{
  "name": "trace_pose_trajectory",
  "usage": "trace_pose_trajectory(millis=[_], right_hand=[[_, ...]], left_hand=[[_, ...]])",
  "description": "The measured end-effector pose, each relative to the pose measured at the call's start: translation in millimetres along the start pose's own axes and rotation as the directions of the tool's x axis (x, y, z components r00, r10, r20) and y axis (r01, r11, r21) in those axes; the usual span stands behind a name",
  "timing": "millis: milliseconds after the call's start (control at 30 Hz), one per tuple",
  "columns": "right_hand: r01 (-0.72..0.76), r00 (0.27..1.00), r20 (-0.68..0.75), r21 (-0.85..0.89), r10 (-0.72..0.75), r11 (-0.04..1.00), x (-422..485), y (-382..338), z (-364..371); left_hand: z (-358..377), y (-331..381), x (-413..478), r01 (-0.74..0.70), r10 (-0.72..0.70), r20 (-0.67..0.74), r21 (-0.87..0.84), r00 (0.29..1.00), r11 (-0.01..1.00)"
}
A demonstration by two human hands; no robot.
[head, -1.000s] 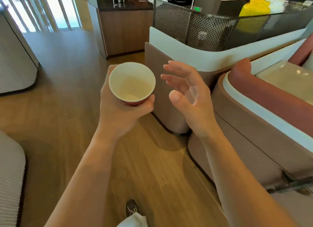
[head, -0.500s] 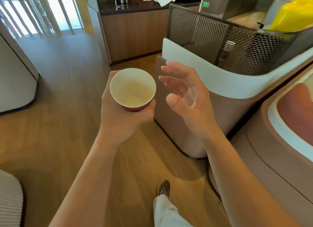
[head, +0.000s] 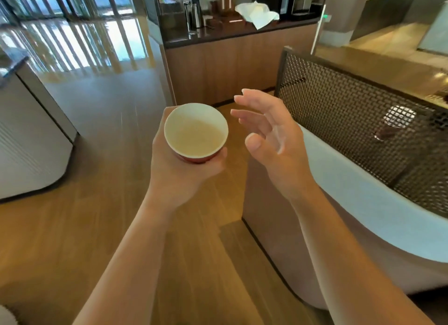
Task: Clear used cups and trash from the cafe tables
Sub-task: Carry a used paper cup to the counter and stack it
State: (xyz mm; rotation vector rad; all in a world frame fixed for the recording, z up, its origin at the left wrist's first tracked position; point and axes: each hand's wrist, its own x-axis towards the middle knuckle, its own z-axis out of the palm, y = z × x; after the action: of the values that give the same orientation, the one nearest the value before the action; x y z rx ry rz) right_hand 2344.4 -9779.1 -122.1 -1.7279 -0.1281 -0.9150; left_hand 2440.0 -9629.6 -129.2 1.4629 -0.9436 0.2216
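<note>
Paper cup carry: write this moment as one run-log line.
left hand: grips red paper cup, upright | right hand: open, beside cup, not touching | setting: above wooden floor, counter ahead

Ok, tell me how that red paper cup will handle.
The red paper cup probably weighs little: the left hand alone wraps it, and it looks near empty. Its thin rim suggests walls that buckle if squeezed hard. Tilted, any dregs might spill.
</note>
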Motion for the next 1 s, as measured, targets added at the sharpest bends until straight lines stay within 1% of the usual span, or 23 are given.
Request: trace_pose_trajectory(millis=[133,233,367,533,667,833,1000], right_hand=[[-0.038,0.999,0.024,0.007,0.038,0.999,56.2,59.7,9.6],[-0.057,0.997,0.046,-0.001,0.057,0.998,99.0,111.2,22.3],[-0.041,0.997,0.062,-0.027,0.043,0.999,171.0,177.9,45.2],[-0.022,0.998,0.049,-0.049,0.025,0.999,288.3,239.3,77.5],[0.003,1.000,0.006,-0.053,-0.003,0.999,368.1,279.9,88.9],[-0.056,0.997,-0.057,-0.086,0.051,0.995,426.6,342.8,76.2],[-0.063,0.989,-0.143,-0.110,0.047,0.992,484.3,413.7,33.8]], left_hand=[[3.8,-60.1,51.1,0.008,-0.008,-0.009,0.015,1.000,1.000],[1.1,-113.0,89.7,0.017,-0.017,-0.017,-0.007,1.000,1.000],[-9.6,-187.5,153.3,0.019,-0.021,-0.052,-0.037,0.998,0.999],[-31.0,-266.1,270.6,-0.002,0.001,-0.038,-0.042,0.999,0.999],[-35.9,-317.6,356.1,-0.006,0.006,-0.006,-0.063,1.000,0.998],[-8.0,-380.7,424.3,0.002,0.004,0.069,-0.086,0.998,0.996],[49.6,-449.1,495.2,0.006,0.011,0.124,-0.133,0.992,0.991]])
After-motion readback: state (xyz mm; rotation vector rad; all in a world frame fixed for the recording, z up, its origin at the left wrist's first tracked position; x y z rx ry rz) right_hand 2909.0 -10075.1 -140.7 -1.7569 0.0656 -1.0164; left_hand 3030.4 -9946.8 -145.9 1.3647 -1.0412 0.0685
